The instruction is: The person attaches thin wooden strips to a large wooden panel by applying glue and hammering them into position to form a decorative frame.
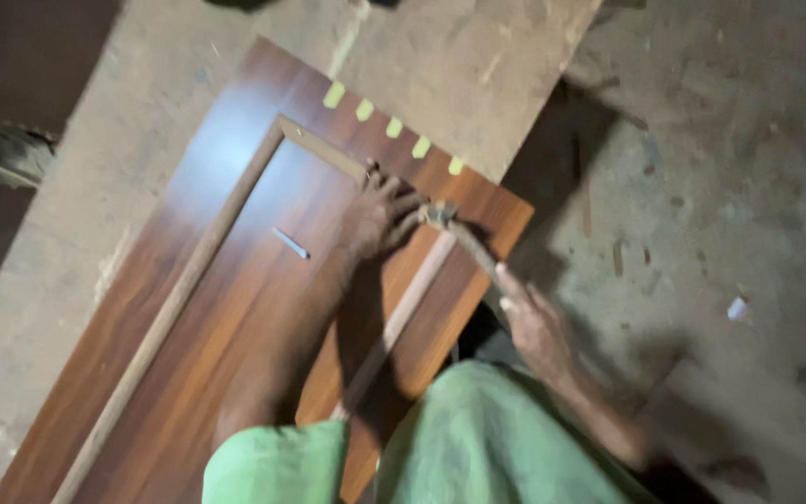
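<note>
Fingers [401,198] of the left hand [380,219] are spreading apart and pressing flat on the far right corner of the thin wooden moulding frame [188,280], just where its two strips are meeting on the brown laminated door panel [235,345]. Right beside those fingertips, touching or nearly touching them, the hammer head [440,215] is sitting on the moulding. Its wooden handle [476,247] is running back toward the person, and the right hand [534,322] is closing around the near end of it, fingers curling together on the handle, though the blur is making the exact grip hard to read.

The door panel is lying flat on a dusty workbench top [478,56], reaching toward the bench's far edge. Five small pale tabs [394,126] are standing in a row along the panel's far edge, just beyond the left hand. A short, pale metal piece [289,243] is lying inside the frame, near the left wrist. Green sleeves [478,439] are filling the near side of the view.
</note>
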`<action>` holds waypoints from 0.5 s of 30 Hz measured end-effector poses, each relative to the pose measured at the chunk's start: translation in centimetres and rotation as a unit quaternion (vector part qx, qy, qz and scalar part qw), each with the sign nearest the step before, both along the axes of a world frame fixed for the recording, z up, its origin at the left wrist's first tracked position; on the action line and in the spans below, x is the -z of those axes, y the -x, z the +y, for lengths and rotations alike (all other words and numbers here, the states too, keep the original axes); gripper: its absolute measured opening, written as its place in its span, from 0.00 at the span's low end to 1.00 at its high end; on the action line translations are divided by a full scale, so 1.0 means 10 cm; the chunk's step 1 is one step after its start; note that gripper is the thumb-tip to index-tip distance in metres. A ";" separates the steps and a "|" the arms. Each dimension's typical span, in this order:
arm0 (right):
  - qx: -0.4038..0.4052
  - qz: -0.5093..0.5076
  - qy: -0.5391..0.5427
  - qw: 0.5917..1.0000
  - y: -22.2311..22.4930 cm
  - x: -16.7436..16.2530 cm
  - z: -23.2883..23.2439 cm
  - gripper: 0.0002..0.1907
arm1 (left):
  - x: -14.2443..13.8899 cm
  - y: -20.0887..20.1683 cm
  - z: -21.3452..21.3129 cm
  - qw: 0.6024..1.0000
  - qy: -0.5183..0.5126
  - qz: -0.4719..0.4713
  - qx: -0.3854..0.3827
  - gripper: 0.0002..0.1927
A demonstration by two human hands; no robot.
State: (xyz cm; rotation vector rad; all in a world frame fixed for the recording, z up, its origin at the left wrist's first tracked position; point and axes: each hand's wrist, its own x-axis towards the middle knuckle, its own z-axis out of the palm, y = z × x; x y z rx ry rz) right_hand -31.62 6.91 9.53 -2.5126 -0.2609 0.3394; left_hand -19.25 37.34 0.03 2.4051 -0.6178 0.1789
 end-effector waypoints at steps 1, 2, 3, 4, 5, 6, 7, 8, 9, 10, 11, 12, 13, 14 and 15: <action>0.006 -0.052 -0.058 0.997 0.06 -0.03 -0.06 0.24 | -0.01 0.02 0.01 1.000 0.009 0.007 0.005 0.15; 0.004 -0.122 -0.119 0.985 0.04 -0.03 -0.11 0.22 | -0.01 -0.01 0.01 1.000 0.014 -0.005 0.005 0.14; 0.021 -0.139 -0.162 0.977 0.03 -0.02 -0.14 0.18 | -0.02 -0.02 0.02 1.000 0.004 -0.008 0.000 0.15; 0.042 -0.144 -0.201 0.968 0.03 -0.02 -0.16 0.15 | -0.02 -0.02 0.02 1.000 -0.004 0.003 -0.003 0.15; 0.061 -0.149 -0.238 0.958 0.02 0.00 -0.16 0.13 | -0.03 -0.02 0.02 1.000 -0.010 0.013 -0.007 0.15; 0.030 -0.134 -0.175 0.975 0.00 0.01 -0.15 0.16 | -0.04 -0.03 0.01 1.000 -0.006 0.009 -0.005 0.15; 0.001 -0.119 -0.110 0.987 -0.02 0.04 -0.11 0.20 | -0.05 -0.03 0.01 1.000 -0.002 0.007 -0.001 0.15; -0.028 -0.100 -0.044 0.994 -0.03 0.05 -0.07 0.24 | -0.06 -0.02 0.01 1.000 0.002 0.007 0.002 0.15; -0.016 -0.051 -0.010 0.999 -0.03 0.05 -0.03 0.25 | -0.07 0.00 0.00 1.000 0.005 0.004 0.002 0.15; -0.005 -0.004 0.023 1.000 -0.03 0.04 -0.02 0.27 | -0.08 0.02 -0.01 1.000 0.007 -0.001 0.000 0.15; 0.004 0.041 0.056 0.998 -0.04 0.02 -0.02 0.29 | -0.09 0.01 0.00 1.000 0.008 -0.008 -0.005 0.15; -0.001 -0.006 0.013 1.000 -0.05 0.01 -0.03 0.29 | -0.10 0.02 0.00 1.000 0.018 -0.009 -0.004 0.14; 0.003 -0.047 -0.031 0.998 -0.03 -0.02 -0.08 0.28 | -0.11 0.03 0.01 1.000 0.028 -0.003 0.004 0.14; 0.003 -0.106 -0.078 0.991 -0.04 -0.04 -0.13 0.28 | -0.11 0.01 0.01 0.999 0.034 -0.016 0.010 0.13; -0.023 -0.177 -0.133 0.975 -0.09 -0.02 -0.17 0.28 | -0.12 -0.01 0.01 1.000 0.026 -0.015 0.000 0.14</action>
